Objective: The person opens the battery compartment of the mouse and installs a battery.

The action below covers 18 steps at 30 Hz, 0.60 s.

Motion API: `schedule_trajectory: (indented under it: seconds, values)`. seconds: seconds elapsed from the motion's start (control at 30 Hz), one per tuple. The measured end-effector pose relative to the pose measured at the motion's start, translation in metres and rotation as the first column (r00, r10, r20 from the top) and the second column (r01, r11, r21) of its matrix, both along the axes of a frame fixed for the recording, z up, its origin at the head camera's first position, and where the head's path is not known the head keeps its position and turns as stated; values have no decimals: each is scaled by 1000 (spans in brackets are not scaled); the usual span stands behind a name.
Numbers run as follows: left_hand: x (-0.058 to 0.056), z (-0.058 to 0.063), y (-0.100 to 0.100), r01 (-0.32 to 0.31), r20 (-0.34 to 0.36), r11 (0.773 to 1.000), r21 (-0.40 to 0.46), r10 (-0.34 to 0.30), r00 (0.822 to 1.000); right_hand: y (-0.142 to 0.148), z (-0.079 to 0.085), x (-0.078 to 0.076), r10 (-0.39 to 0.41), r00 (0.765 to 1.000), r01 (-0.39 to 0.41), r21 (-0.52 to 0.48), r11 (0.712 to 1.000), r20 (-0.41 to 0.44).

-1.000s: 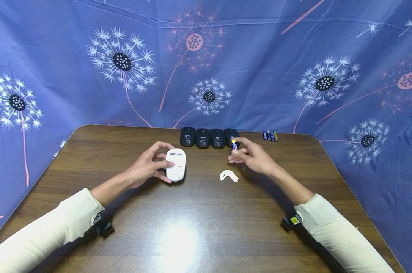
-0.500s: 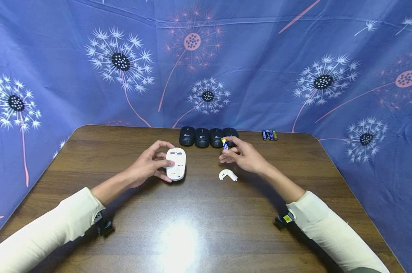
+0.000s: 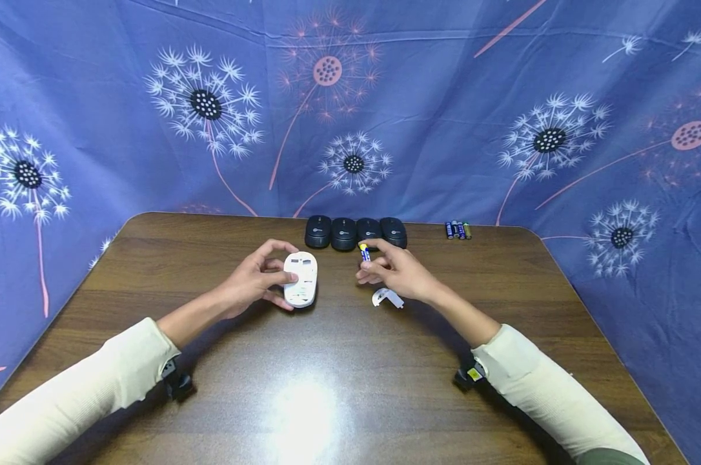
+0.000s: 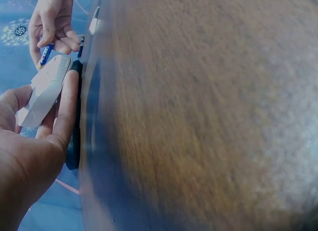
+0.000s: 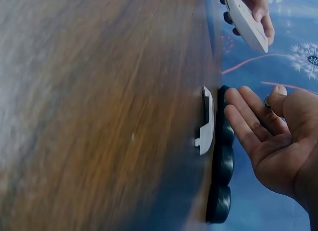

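A white computer mouse (image 3: 301, 292) is gripped by my left hand (image 3: 257, 278), its underside turned up and its battery bay uncovered. The thumb lies on the underside while the other fingers hold the mouse's side, as the left wrist view also shows. Between thumb and index finger my right hand (image 3: 403, 271) pinches a blue and yellow battery (image 3: 365, 252), upright, a short way right of the mouse. In the right wrist view only the end of that battery (image 5: 267, 101) peeks out. A curved white battery cover (image 3: 388, 297) lies on the table below my right hand.
Several black mice (image 3: 343, 234) stand in a row at the back of the wooden table (image 3: 350, 368). Farther right, several batteries (image 3: 457, 230) lie side by side. A blue flowered cloth (image 3: 443, 97) hangs behind the table's back edge.
My right hand has moved left with the battery, from in front of the rightmost black mouse toward the white mouse. The left hand has stayed nearly still.
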<state>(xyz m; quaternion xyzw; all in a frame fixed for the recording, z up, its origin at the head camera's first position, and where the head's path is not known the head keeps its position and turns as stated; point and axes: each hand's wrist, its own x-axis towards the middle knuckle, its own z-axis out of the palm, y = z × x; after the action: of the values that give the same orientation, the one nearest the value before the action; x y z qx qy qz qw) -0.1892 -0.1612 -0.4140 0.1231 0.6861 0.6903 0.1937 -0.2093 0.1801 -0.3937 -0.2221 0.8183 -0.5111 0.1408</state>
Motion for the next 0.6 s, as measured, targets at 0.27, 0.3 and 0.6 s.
schedule_trajectory:
  seconds: [0.27, 0.3, 0.6]
  values:
    - [2, -3, 2, 10, 14, 1000, -9, -9, 1000, -11, -1, 2, 26, 1000, -26, -13, 1000, 1]
    - [2, -3, 3, 8, 12, 1000, -6, -8, 1000, -13, 0, 2, 26, 1000, -26, -15, 1000, 1]
    - [1, -4, 3, 10, -5, 1000, 6, -10, 1000, -32, 0, 5, 51, 998, -52, -20, 998, -31]
